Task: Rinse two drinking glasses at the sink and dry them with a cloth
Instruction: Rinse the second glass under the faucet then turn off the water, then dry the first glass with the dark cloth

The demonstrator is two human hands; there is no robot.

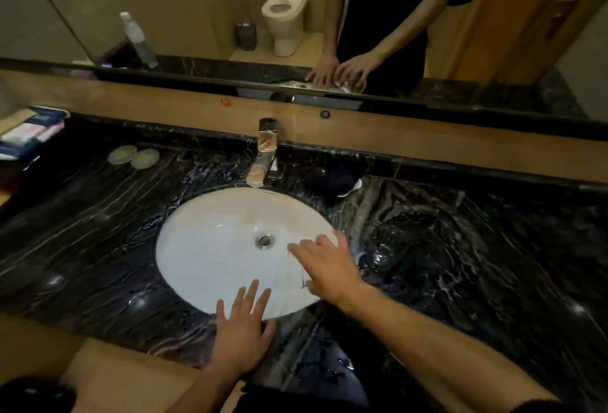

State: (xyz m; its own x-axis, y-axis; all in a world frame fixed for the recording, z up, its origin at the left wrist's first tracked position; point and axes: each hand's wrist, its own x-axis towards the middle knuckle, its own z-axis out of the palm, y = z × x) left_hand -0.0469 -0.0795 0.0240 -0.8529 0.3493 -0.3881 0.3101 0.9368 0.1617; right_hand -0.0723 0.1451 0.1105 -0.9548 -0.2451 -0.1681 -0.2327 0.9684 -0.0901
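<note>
The left hand (241, 333) rests flat, fingers spread, on the sink (197, 248) rim. The right hand (325, 268) grips a clear glass (304, 282) (barely visible) over the basin.

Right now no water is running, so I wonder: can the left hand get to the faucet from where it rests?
Probably yes. The left hand lies flat on the basin's near rim, holding nothing, and only the open bowl lies between it and the faucet. The right hand stays off to the side.
</note>
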